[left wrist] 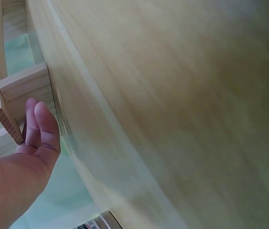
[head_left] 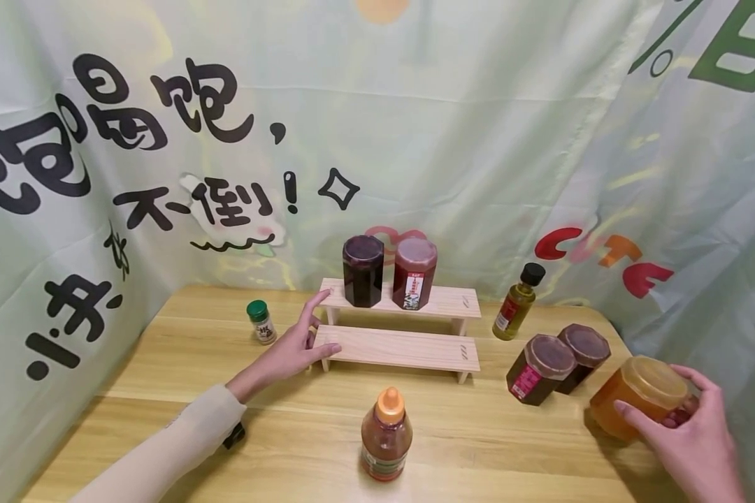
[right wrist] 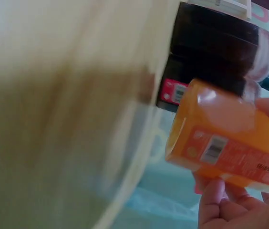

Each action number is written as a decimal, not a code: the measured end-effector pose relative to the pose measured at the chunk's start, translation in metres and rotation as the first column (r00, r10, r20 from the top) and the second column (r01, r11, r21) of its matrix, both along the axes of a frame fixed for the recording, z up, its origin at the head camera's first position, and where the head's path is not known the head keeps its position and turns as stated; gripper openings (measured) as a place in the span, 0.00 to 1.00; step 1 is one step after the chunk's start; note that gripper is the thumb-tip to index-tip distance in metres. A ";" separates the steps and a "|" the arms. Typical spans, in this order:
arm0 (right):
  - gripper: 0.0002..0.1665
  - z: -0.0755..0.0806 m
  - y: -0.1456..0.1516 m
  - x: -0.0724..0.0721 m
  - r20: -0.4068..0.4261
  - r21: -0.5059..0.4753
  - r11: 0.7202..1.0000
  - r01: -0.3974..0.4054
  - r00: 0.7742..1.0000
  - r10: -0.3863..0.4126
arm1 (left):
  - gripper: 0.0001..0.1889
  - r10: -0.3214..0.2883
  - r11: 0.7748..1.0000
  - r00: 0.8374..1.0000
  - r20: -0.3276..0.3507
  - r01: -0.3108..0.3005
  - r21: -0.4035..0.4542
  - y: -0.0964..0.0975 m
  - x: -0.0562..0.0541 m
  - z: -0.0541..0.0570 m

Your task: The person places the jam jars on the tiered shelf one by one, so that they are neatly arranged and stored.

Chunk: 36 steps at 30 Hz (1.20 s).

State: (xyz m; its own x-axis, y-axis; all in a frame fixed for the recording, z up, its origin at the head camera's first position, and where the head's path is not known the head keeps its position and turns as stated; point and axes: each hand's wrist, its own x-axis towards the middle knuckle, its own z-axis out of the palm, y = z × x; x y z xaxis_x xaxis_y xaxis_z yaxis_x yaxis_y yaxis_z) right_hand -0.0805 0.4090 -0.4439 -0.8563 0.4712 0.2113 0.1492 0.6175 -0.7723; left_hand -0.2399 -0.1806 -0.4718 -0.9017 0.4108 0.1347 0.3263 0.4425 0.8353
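My left hand (head_left: 289, 351) grips the left end of a two-tier wooden step rack (head_left: 403, 347). Its thumb lies on top of the lower plank and the index finger reaches toward the upper one. In the left wrist view, two fingers (left wrist: 47, 126) curl under the plank beside a leg. At the table's right edge, my right hand (head_left: 698, 427) holds an orange-coloured jar (head_left: 635, 398) with a faceted lid, thumb on the near side and fingers around the far side. The jar leans, its barcode label (right wrist: 215, 150) showing in the right wrist view.
Two dark red jars, one plain (head_left: 363, 276) and one labelled (head_left: 415, 279), stand on the upper tier. Right of the rack are an oil bottle (head_left: 514, 307) and two dark jars (head_left: 535, 374). An orange-capped squeeze bottle (head_left: 386, 443) stands in front, a green-capped shaker (head_left: 263, 325) at left.
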 end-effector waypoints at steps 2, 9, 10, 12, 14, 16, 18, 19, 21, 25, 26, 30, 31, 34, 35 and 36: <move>0.62 0.009 -0.001 0.002 -0.002 0.038 0.999 0.008 1.000 -0.008 | 0.56 -0.001 1.000 1.000 0.004 0.001 0.000 0.001 0.000 0.000; 0.65 0.034 -0.010 0.008 -0.071 0.103 0.994 -0.020 0.997 0.028 | 0.57 0.001 1.000 1.000 0.001 -0.001 -0.014 0.000 0.000 0.003; 0.65 0.036 -0.012 0.009 -0.083 0.103 0.994 -0.016 0.996 0.025 | 0.57 0.000 1.000 1.000 0.000 0.000 -0.016 -0.001 0.000 0.003; 0.65 0.042 -0.016 0.010 -0.102 0.101 0.995 -0.004 0.995 0.014 | 0.57 -0.002 1.000 1.000 -0.005 0.001 -0.027 -0.001 0.000 0.003; 0.65 0.047 -0.021 0.010 -0.112 0.091 0.996 0.015 0.994 -0.005 | 0.57 -0.007 0.999 1.000 -0.007 0.006 -0.033 -0.002 0.000 0.003; 0.64 0.053 -0.027 0.010 -0.110 0.080 0.996 0.034 0.994 -0.025 | 0.57 -0.010 0.999 1.000 -0.006 0.010 -0.040 -0.002 -0.001 0.003; 0.64 0.058 -0.033 0.008 -0.104 0.074 0.996 0.050 0.994 -0.042 | 0.58 -0.017 0.999 1.000 -0.007 0.017 -0.042 -0.002 -0.001 0.003; 0.64 0.060 -0.036 0.008 -0.102 0.069 0.996 0.054 0.994 -0.046 | 0.58 -0.021 0.999 1.000 -0.006 0.021 -0.041 -0.003 -0.001 0.004; 0.64 0.065 -0.041 0.005 -0.113 0.060 0.997 0.051 0.993 -0.044 | 0.59 -0.029 0.999 1.000 -0.006 0.028 -0.041 -0.003 -0.001 0.004; 0.63 0.072 -0.054 -0.002 -0.165 0.044 0.999 0.017 0.986 -0.009 | 0.59 -0.033 0.998 0.999 -0.001 0.033 -0.045 -0.003 -0.001 0.004; 0.63 0.073 -0.057 -0.004 -0.181 0.036 0.999 0.002 0.984 0.005 | 0.59 -0.035 0.998 0.999 -0.001 0.035 -0.046 -0.003 -0.001 0.003; 0.62 0.077 -0.069 -0.012 -0.215 0.011 0.999 -0.047 0.975 0.048 | 0.59 -0.043 0.998 0.999 0.000 0.043 -0.047 -0.002 -0.001 0.002; 0.61 0.078 -0.071 -0.014 -0.222 0.007 0.998 -0.059 0.973 0.059 | 0.59 -0.045 0.998 0.999 0.001 0.045 -0.045 -0.002 -0.001 0.002; 0.62 0.079 -0.080 -0.022 -0.245 0.001 0.996 -0.087 0.966 0.084 | 0.59 -0.043 0.998 0.999 0.004 0.043 -0.043 -0.003 -0.002 0.002; 0.62 0.079 -0.083 -0.025 -0.256 -0.001 0.995 -0.097 0.962 0.094 | 0.59 -0.041 0.998 0.999 0.004 0.042 -0.044 -0.003 -0.002 0.002; 0.62 0.079 -0.087 -0.028 -0.263 -0.001 0.994 -0.105 0.959 0.101 | 0.59 -0.040 0.998 0.999 0.007 0.040 -0.042 -0.003 -0.001 0.003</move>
